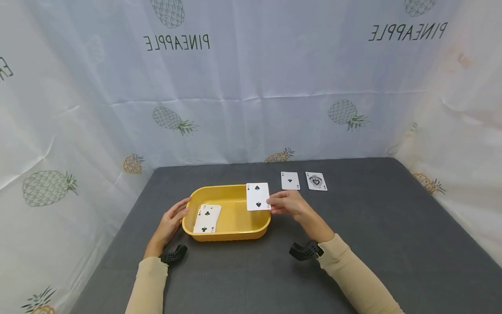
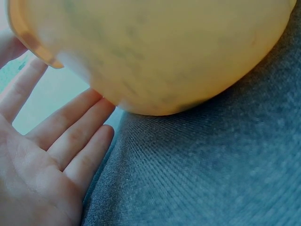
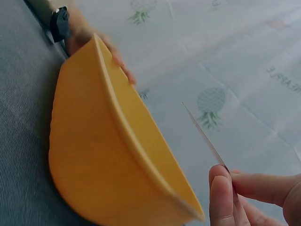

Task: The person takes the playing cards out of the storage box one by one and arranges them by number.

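Note:
In the head view my right hand (image 1: 288, 203) pinches a two of spades playing card (image 1: 257, 196) by its right edge, over the right end of a yellow plastic basin (image 1: 227, 237). The right wrist view shows the card (image 3: 207, 139) nearly edge-on between thumb and fingers, above the basin's rim. At the basin's left end my left hand (image 1: 168, 224) rests against the rim and side, its fingers (image 2: 77, 134) extended along the outer wall. A small overlapping pile of cards (image 1: 207, 219) lies inside the basin at the left, with a club card on top.
Behind my right hand, an ace of clubs (image 1: 290, 180) and a card with an ornate round emblem (image 1: 316, 181) lie face up on the dark grey table (image 1: 376, 244). A pineapple-print curtain (image 1: 251, 87) hangs behind the table and along its sides.

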